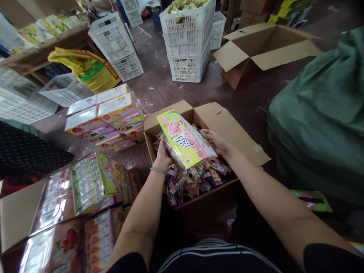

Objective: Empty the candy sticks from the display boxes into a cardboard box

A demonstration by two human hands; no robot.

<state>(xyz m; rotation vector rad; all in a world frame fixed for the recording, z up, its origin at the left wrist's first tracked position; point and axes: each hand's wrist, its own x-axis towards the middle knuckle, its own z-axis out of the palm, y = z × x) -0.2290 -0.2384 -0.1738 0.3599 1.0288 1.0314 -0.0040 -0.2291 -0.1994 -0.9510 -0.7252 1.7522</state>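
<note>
A green and pink printed packaging box point(182, 138) is held tilted between my two hands. My left hand point(163, 156) grips its left side, with most of the fingers hidden beneath and behind it. My right hand point(214, 142) is closed on its right side, fingertips on the white panel. Directly under the box stands an open cardboard carton point(203, 197) filled with loose small sachets point(196, 182) in pink, purple and yellow. A bracelet circles my left wrist.
Stacked printed boxes point(113, 106) stand on the floor left of the carton. Clear-fronted packs point(88, 185) are piled at lower left. Beyond are white plastic crates point(187, 41), an opened cardboard box point(241, 70) and a yellow sack point(91, 72). A large green bag point(315, 110) bulges at right.
</note>
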